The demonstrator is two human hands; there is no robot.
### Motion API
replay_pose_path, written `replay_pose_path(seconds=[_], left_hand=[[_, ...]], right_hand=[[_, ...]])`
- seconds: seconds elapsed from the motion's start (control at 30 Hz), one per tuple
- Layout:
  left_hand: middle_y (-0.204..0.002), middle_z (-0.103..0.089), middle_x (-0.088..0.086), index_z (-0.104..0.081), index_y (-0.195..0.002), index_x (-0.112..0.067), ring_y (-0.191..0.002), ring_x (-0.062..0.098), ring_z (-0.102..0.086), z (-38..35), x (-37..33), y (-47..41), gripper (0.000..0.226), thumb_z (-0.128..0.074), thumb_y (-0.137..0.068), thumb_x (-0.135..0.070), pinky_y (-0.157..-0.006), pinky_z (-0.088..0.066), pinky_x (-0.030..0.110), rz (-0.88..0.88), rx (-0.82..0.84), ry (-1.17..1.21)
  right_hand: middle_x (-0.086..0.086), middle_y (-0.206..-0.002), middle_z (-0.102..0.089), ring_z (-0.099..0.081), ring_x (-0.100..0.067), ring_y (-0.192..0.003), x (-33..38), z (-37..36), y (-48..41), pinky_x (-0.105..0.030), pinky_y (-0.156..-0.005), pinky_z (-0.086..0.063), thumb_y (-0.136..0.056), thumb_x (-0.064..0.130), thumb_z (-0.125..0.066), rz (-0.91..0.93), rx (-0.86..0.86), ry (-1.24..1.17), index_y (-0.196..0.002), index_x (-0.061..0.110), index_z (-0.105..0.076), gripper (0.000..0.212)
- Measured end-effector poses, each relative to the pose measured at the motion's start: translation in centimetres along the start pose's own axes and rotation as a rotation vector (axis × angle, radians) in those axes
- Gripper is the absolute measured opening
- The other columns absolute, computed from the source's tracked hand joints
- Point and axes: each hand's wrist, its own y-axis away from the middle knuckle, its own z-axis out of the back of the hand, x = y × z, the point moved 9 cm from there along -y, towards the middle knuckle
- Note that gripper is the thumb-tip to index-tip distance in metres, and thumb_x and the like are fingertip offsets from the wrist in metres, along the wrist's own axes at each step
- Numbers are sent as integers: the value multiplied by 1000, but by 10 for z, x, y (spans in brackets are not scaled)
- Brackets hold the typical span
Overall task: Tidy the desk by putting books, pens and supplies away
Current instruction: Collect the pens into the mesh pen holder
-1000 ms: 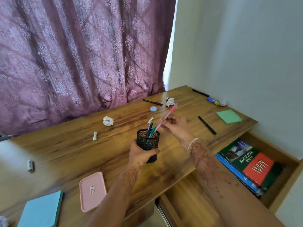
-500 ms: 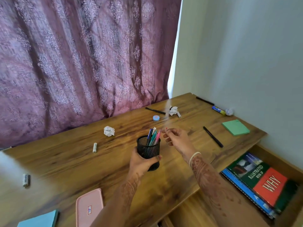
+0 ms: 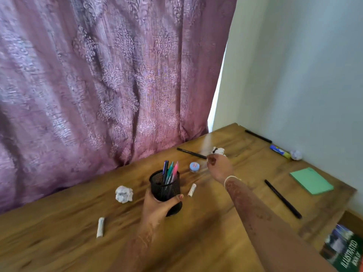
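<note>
My left hand (image 3: pixel 157 209) grips the black mesh pen holder (image 3: pixel 166 188), which stands on the wooden desk (image 3: pixel 206 232). A pink pen (image 3: pixel 175 169) stands in it with teal and blue pens. My right hand (image 3: pixel 219 167) reaches past the holder, fingers curled and pinched at the right end of a black pen (image 3: pixel 191 153) lying near the curtain. I cannot tell if the fingers grip that pen. A second black pen (image 3: pixel 282 199) lies to the right, and a third (image 3: pixel 258 136) lies along the wall.
Crumpled papers (image 3: pixel 124 194) (image 3: pixel 219 150) (image 3: pixel 296 155), two white sticks (image 3: pixel 192 190) (image 3: pixel 100 227), a small blue round tub (image 3: pixel 194 166), a blue-yellow marker (image 3: pixel 280 151) and a green note pad (image 3: pixel 311 180) lie on the desk. A book (image 3: pixel 345 250) sits lower right.
The pink pen went from my right hand into the holder. My right hand then moved away to the far black pen. The view tilted upward.
</note>
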Motion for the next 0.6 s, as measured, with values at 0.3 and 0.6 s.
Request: replay_pose_path(seconds=[0.3, 0.6], left_hand=[[-107, -62, -15, -50, -114, -31, -96, -3, -57, -5, 7, -57, 73, -92, -55, -17, -81, -47, 20, -6, 34, 22], [-121, -65, -7, -52, -127, -24, -111, 8, -61, -5, 13, -68, 89, -95, -49, -28, -99, -50, 36, 22, 36, -3]], right_hand=[[-12, -125, -59, -56, -28, -115, 6, -63, -67, -34, -98, -42, -94, 5, -47, 165, 121, 305, -132, 16, -54, 40], [-15, -119, -56, -56, -31, -112, 19, -75, -78, -38, -91, -46, -93, 3, -46, 241, 126, 632, -119, 6, -58, 28]])
